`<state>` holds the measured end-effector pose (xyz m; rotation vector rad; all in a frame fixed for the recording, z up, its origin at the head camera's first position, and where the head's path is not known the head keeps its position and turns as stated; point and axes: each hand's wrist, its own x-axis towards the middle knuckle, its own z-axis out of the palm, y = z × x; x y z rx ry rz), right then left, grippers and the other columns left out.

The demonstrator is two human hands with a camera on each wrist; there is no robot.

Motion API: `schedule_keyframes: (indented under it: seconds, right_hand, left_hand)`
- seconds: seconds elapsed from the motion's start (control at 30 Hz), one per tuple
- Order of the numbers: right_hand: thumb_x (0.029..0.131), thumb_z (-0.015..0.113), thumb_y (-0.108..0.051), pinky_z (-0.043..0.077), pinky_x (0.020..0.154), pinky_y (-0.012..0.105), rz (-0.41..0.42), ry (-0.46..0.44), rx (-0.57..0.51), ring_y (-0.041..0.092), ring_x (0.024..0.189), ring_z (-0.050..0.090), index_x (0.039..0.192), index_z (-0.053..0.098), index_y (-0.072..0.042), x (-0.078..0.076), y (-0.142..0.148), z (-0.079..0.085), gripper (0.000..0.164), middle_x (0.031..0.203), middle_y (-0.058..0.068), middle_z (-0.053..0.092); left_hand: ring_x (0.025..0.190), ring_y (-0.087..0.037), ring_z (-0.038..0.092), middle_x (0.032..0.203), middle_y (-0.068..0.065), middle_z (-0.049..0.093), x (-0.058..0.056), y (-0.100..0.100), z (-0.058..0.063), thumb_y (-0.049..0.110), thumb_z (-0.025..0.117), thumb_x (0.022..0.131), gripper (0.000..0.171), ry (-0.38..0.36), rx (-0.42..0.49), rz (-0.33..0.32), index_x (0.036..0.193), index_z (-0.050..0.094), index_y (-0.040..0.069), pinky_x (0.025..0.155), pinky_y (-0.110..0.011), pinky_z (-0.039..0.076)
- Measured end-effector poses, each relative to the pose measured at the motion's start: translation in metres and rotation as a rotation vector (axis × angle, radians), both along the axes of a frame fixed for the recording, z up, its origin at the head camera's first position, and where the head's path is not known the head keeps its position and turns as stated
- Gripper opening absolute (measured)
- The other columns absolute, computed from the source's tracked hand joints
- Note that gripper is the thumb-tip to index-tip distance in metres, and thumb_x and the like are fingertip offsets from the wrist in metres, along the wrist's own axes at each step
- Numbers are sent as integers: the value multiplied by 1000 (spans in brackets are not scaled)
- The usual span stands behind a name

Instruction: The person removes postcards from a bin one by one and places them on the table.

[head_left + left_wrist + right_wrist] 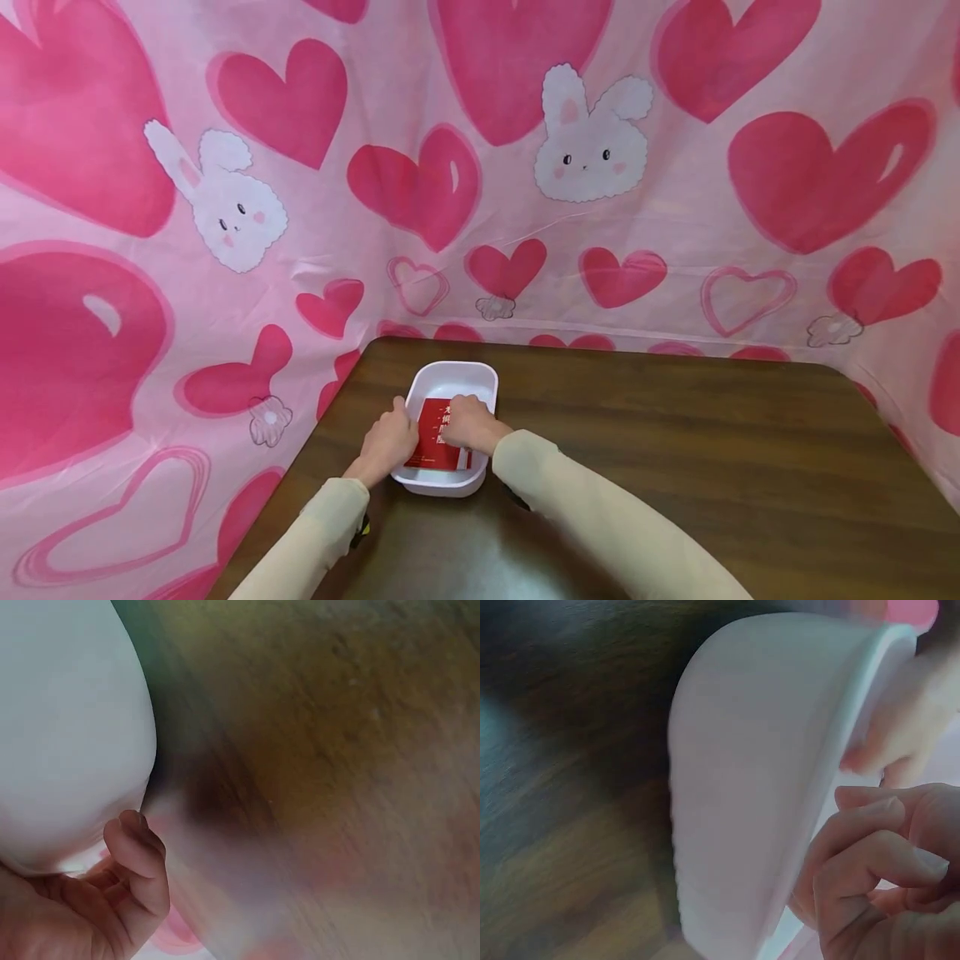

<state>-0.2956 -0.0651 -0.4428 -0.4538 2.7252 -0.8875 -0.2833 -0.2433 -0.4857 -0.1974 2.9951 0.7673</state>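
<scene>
Here, the worktop bears a tray towards nine o'clock, a red card inside. Left hand at tray's nine, right hand at three, fingers curled; what either grip holds, I cannot tell.

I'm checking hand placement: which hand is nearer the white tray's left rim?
Left. The left hand is at the tray's left rim; the right hand is farther across, over the red packet.
</scene>
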Motion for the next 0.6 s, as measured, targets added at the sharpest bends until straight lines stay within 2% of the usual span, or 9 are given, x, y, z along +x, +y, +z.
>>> schedule_keyframes:
  seconds: [0.07, 0.3, 0.4, 0.6]
  right_hand:
    - [84, 79, -14, 57, 59, 32, 20, 14, 18, 20, 65, 63, 97, 64, -1, 0, -4, -1, 23, 79, 6, 63]
    - [83, 83, -15, 59, 67, 34, 7, 125, 96, 23, 76, 63, 104, 66, -1, -3, -10, -9, 30, 87, 7, 61]
    - [83, 86, -20, 59, 72, 36, 15, 107, 112, 23, 83, 62, 106, 68, -2, -5, -10, -14, 34, 89, 7, 63]
    - [82, 89, -31, 59, 84, 40, 14, 53, 136, 24, 92, 63, 111, 71, -6, -3, -12, -22, 42, 95, 6, 66]
  left_hand:
    - [92, -36, 73, 104, -20, 63, 0, 0, -1, 18, 69, 98, 60, -1, 2, -3, 143, 39, -8, 78, -54, 62]
    - [90, -35, 72, 103, -21, 63, -4, 1, -1, 17, 69, 99, 56, 13, -2, -10, 140, 41, -8, 79, -54, 61]
    - [92, -35, 72, 106, -20, 64, -4, 1, -2, 18, 70, 98, 57, 1, 7, 11, 141, 42, -6, 79, -53, 62]
    - [88, -34, 72, 103, -20, 63, -1, 0, -6, 18, 72, 97, 55, 6, 1, 8, 138, 43, -6, 77, -52, 62]
